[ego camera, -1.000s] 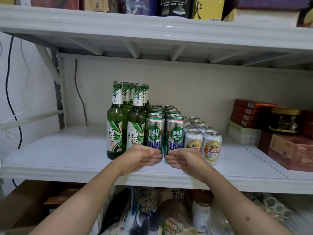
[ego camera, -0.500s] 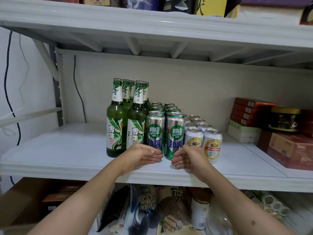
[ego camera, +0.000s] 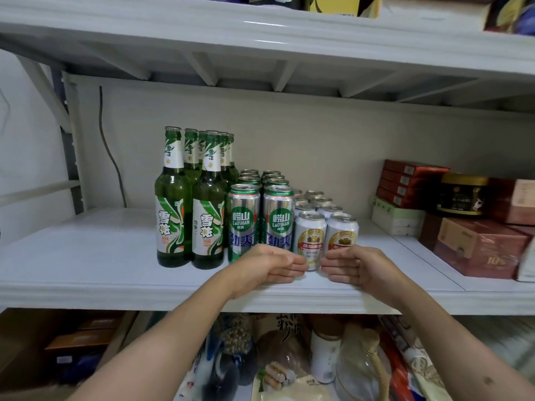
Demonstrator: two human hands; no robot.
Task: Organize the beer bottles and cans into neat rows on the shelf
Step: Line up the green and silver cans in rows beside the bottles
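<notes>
On the white shelf stand rows of green beer bottles, tall silver-green cans and short white cans. My left hand lies with straight fingers in front of the tall cans' bases, fingertips reaching the left short can. My right hand lies flat-fingered before the right short can. The two hands' fingertips point at each other with a small gap between them. Neither hand grips anything.
Red and brown boxes, a dark round tin and a pale box fill the shelf's right end. A black cable hangs at the back left. Bags and jars crowd the shelf below. Another shelf sits close overhead.
Both hands slid right along the shelf front, from the tall cans' bases toward the short white cans. The view tilted slightly.
</notes>
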